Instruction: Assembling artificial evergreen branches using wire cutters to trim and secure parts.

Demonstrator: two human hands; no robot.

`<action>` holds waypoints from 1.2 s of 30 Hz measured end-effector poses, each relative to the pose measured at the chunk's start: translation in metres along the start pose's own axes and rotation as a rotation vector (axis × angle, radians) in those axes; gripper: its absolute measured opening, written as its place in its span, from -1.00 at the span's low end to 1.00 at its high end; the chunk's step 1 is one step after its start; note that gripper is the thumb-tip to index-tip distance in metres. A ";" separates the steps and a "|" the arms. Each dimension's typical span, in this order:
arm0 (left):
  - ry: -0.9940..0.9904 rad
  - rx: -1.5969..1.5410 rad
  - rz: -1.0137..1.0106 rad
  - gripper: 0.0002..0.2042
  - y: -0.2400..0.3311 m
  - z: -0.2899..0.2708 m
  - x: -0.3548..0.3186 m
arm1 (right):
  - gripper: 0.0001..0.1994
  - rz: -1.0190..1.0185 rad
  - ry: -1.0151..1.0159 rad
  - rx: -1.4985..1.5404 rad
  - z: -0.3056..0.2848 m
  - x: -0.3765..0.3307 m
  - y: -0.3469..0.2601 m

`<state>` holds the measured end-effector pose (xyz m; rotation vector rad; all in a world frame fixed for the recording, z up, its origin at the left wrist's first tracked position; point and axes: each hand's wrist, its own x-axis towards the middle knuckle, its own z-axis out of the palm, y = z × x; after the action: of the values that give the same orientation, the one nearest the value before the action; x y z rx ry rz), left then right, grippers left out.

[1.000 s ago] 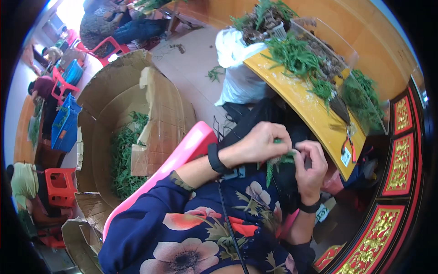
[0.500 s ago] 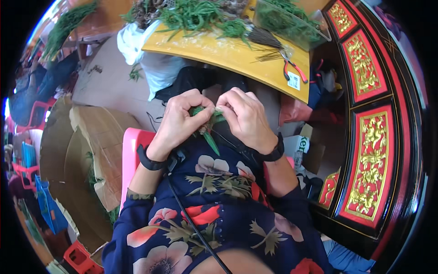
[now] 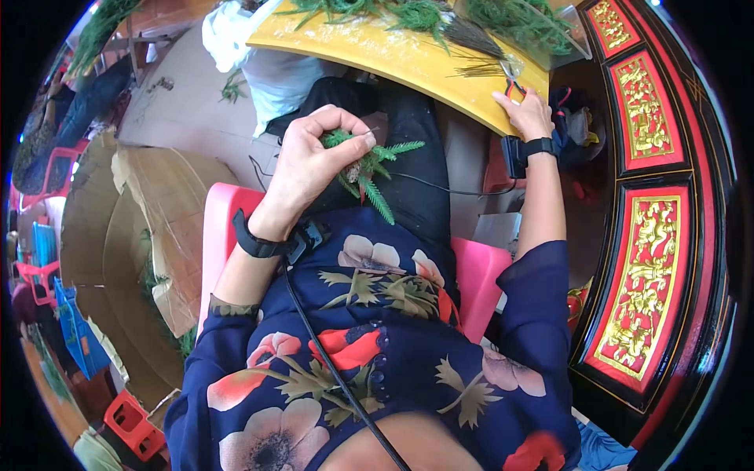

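My left hand (image 3: 314, 161) is closed around a small bunch of green fern-like sprigs (image 3: 369, 169) above my lap; their feathery tips stick out to the right and downward. My right hand (image 3: 525, 111) stretches out to the edge of the yellow table (image 3: 377, 49) and rests beside a pair of red-handled scissors (image 3: 512, 82); whether the fingers grip them I cannot tell. Both wrists carry black bands. A thin black cable (image 3: 440, 188) runs across my lap.
Green sprigs (image 3: 408, 14) and a bundle of dark stems (image 3: 471, 38) lie on the yellow table. A clear plastic box of greenery (image 3: 534, 22) stands at its right end. Open cardboard boxes (image 3: 149, 228) sit at my left, red-and-gold carved panels (image 3: 652, 259) at my right. I sit on a pink stool (image 3: 224, 228).
My hands were together on the sprigs over my lap. Now my right hand has let go and reached out to the table by the scissors; my left hand still holds the bunch.
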<state>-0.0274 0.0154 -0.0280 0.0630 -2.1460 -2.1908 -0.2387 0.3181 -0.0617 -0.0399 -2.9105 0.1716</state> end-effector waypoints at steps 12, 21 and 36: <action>-0.035 -0.229 -0.098 -0.92 0.004 -0.005 -0.005 | -0.43 0.098 0.046 0.020 0.017 -0.011 -0.017; -0.174 -0.310 -0.128 -0.93 0.001 -0.008 -0.003 | -0.73 -0.253 0.208 0.662 -0.022 -0.056 -0.042; -0.385 -0.688 -0.172 -0.87 0.006 -0.009 -0.006 | -0.68 -1.180 0.061 0.825 -0.060 -0.103 -0.114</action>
<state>-0.0206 0.0067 -0.0222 -0.2382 -1.4248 -3.1244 -0.1268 0.2075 -0.0124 1.6291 -2.0906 1.0272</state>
